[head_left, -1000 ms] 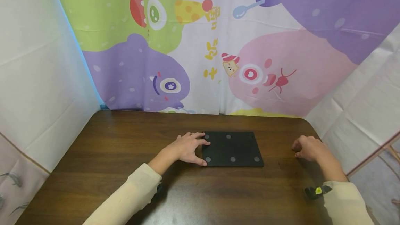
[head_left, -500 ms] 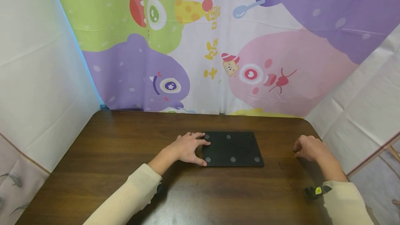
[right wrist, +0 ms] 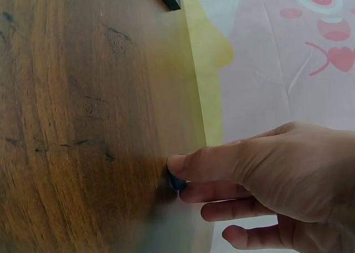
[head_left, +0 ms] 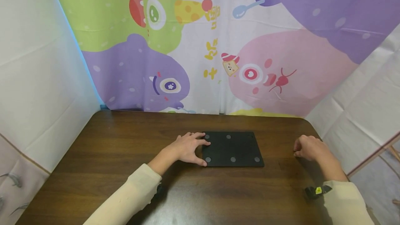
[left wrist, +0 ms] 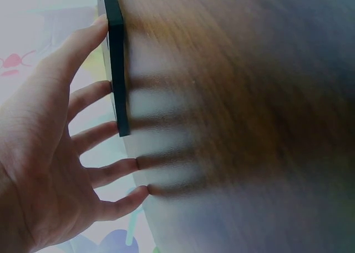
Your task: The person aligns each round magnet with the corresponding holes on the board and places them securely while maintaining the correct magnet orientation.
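A flat black rectangular board [head_left: 232, 150] with several round grey discs lies on the brown table. At its left end, my left hand [head_left: 189, 149] spreads its fingers, the thumb at the near corner and fingertips at the edge and far corner. In the left wrist view, the left hand [left wrist: 50, 136] touches the board's edge [left wrist: 117, 70] with thumb and two fingers, while the other fingertips rest on the table. Off to the board's right, my right hand [head_left: 309, 148] pinches a small dark blue piece [right wrist: 177, 182] at the tabletop, mostly hidden by thumb and forefinger.
The wooden table [head_left: 218, 197] has rounded far corners. A cartoon-printed curtain [head_left: 203, 44] hangs behind it, and white cloth walls [head_left: 40, 61] stand at both sides. Dark marks [right wrist: 94, 106] show on the wood. A black strap [head_left: 314, 192] is on the right wrist.
My right hand's fingertips have shifted slightly to the right and drawn closer together. The left hand and the board have stayed put.
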Motion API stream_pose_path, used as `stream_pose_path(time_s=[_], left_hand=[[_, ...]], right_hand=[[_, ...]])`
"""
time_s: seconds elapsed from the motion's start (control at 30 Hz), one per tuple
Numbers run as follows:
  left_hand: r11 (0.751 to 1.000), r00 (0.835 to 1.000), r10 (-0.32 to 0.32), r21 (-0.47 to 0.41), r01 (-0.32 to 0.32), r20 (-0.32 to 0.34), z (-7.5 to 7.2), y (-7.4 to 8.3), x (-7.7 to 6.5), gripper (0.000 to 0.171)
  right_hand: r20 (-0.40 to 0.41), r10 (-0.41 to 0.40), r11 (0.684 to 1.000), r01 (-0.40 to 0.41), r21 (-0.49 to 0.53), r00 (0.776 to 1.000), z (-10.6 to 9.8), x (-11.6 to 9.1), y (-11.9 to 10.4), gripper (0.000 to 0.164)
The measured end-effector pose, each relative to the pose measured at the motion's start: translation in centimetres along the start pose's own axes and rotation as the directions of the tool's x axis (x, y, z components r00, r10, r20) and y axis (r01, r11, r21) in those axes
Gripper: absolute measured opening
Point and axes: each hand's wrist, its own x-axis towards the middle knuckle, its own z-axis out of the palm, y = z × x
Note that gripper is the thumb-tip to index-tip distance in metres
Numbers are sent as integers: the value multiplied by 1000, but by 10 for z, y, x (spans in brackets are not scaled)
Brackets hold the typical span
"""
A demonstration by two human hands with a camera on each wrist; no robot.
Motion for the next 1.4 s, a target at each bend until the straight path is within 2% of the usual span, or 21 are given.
stream_pose_path(time_s=[0.2,0.67,0.87,1.13,1.4], left_hand=[[1000,1000,0,-3,0,-2,0,-1,0,81],[1000,1000,6,4,-6,-6,0,0,-1,81],[1000,1000,7,2,-7,-5,0,0,-1,81],[1000,1000,5,4,-5,-3,0,0,0,81],[1000,1000,5,1,-5,0,0,0,0,81]], right_hand=[[0,11,1000,-11,9,1000,-1,0,2,15],[79,55,998,-56,12,995,-5,0,-4,13],[81,52,999,-53,13,995,-3,1,-4,14],[29,0,1000,0,0,1000,-9,2,-1,12],[62,9,1000,-9,7,998,-15,5,-5,13]])
